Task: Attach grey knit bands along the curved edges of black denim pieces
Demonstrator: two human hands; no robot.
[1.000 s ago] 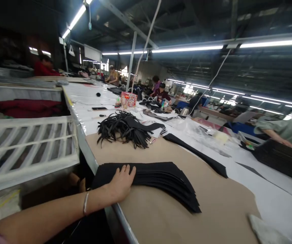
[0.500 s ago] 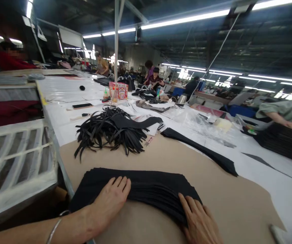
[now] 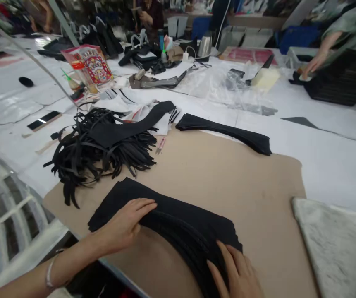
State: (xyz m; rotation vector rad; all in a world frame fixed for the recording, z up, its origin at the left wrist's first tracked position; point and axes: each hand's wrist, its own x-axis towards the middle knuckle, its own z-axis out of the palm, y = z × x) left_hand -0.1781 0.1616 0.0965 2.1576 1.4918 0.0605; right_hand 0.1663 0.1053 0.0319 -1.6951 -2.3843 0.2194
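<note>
A fanned stack of curved black fabric pieces [image 3: 178,207] lies on the tan board in front of me. My left hand [image 3: 128,219] grips the stack's inner edge, its fingers together over the top and its thumb hidden below. At the right end, my right hand [image 3: 236,269] holds the layers, with the fingers on top and the thumb along the near side. Behind is a heap of thin black strips [image 3: 103,145] with one wide curved black piece [image 3: 131,128] across it. Small pink-handled thread snips [image 3: 160,145] lie beside the heap.
Another narrow black stack [image 3: 227,130] lies farther back. A pale stone-like slab [image 3: 335,244] is at right, a phone [image 3: 44,121] at left. Glue bottles, a red packet [image 3: 92,66] and plastic sheeting [image 3: 209,85] stand behind. At far right, a co-worker's hand [image 3: 316,66] reaches by a black pile.
My view has tipped down and turned right. The stack's right end has swung nearer to me, its layers fanning out more, with both hands still on it.
</note>
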